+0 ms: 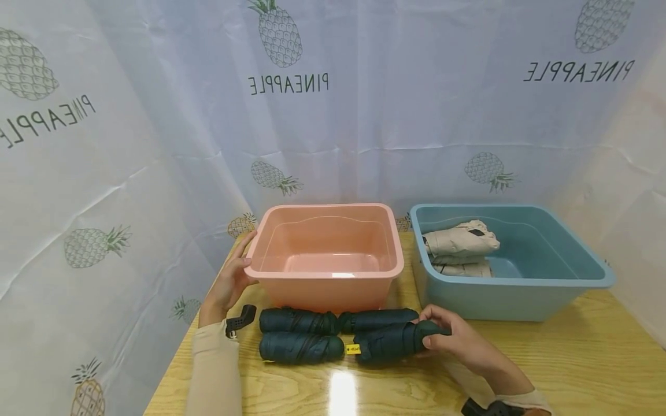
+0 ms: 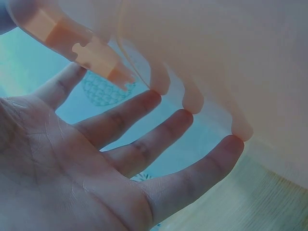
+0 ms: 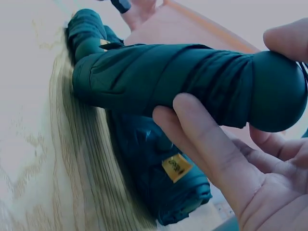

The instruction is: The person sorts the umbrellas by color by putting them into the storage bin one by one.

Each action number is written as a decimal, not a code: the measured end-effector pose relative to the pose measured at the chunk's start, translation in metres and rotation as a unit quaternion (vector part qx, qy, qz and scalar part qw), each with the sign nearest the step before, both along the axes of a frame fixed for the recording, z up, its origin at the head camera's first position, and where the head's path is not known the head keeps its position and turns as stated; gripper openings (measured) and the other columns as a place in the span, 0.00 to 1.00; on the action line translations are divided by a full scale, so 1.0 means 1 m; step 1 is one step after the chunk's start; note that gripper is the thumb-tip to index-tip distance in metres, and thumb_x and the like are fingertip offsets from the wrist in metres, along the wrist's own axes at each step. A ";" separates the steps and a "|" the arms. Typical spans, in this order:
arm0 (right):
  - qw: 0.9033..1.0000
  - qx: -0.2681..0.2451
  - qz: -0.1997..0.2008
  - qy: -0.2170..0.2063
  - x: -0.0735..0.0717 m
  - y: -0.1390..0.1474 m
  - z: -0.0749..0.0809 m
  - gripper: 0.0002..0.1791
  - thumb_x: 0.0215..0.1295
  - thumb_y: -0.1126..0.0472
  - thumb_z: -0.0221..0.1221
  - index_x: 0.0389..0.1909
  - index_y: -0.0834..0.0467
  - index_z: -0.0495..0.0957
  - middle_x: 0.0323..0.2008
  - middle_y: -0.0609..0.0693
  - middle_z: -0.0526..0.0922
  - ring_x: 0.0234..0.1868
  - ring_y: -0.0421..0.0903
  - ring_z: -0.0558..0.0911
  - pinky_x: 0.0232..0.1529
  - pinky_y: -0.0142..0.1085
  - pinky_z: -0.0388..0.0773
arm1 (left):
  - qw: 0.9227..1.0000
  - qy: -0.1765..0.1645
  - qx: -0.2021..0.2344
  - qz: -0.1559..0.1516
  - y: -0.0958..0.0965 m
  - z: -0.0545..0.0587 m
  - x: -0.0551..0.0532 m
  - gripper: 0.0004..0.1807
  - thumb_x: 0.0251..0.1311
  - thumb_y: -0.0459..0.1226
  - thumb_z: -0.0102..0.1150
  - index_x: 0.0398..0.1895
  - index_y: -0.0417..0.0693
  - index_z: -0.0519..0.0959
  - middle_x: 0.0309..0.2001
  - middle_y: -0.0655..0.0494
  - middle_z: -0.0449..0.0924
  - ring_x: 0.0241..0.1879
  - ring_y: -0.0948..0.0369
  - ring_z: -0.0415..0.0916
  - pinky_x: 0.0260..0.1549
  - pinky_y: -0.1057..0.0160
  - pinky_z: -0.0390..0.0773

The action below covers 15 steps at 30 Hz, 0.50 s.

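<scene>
Creased pale sheeting (image 1: 416, 127), probably fabric, printed with pineapples (image 1: 281, 37) and mirrored lettering (image 1: 288, 84), hangs behind a wood-grain worktop (image 1: 588, 352) catching bright glare (image 1: 342, 393).

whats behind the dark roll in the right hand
Another dark roll, then the pink tub. In the head view, the held roll hides much of the other's near side.

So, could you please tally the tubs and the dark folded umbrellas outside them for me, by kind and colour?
Pink tub: 1
Blue tub: 1
Dark green folded umbrellas: 4
Total: 6
</scene>
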State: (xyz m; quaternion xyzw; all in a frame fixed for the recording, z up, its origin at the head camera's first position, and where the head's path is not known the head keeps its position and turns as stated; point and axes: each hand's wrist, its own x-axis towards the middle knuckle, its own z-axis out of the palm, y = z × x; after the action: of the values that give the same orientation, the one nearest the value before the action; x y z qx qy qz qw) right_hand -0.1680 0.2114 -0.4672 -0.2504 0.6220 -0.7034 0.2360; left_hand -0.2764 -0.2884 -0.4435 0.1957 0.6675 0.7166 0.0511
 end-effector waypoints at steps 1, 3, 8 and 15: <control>1.000 -0.001 0.000 -0.002 0.000 0.000 0.001 0.09 0.71 0.70 0.50 0.49 0.62 0.71 0.47 0.53 0.80 0.48 0.47 0.86 0.51 0.44 0.85 | 1.000 0.000 0.000 0.000 0.000 0.000 0.000 0.39 0.71 0.40 0.35 0.85 0.61 0.41 0.77 0.34 0.52 0.60 0.59 0.78 0.51 0.53 0.81; 1.000 -0.001 -0.002 -0.004 0.000 -0.001 0.003 0.09 0.72 0.70 0.48 0.49 0.60 0.72 0.45 0.50 0.80 0.47 0.44 0.84 0.50 0.41 0.84 | 1.000 -0.001 0.001 0.003 0.000 0.001 0.001 0.39 0.71 0.40 0.36 0.85 0.61 0.41 0.77 0.36 0.54 0.60 0.60 0.78 0.51 0.53 0.81; 1.000 0.002 -0.018 -0.007 0.001 -0.002 0.010 0.10 0.73 0.67 0.47 0.48 0.54 0.74 0.46 0.45 0.78 0.47 0.43 0.82 0.51 0.40 0.82 | 1.000 -0.005 0.001 0.005 0.001 0.001 0.001 0.39 0.70 0.40 0.35 0.85 0.63 0.42 0.78 0.34 0.50 0.60 0.62 0.78 0.52 0.53 0.81; 0.999 -0.033 -0.018 -0.002 0.000 -0.006 0.024 0.12 0.74 0.67 0.44 0.49 0.53 0.73 0.48 0.47 0.77 0.50 0.45 0.85 0.57 0.44 0.82 | 1.000 -0.007 0.000 0.004 0.000 -0.001 -0.001 0.39 0.72 0.40 0.34 0.85 0.63 0.41 0.79 0.31 0.47 0.60 0.63 0.77 0.52 0.53 0.80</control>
State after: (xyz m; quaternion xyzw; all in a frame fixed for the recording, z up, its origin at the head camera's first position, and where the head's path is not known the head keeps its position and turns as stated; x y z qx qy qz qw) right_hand -0.1681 0.2055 -0.4436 -0.2455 0.6026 -0.7281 0.2156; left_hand -0.2770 -0.2880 -0.4441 0.1881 0.6677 0.7184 0.0527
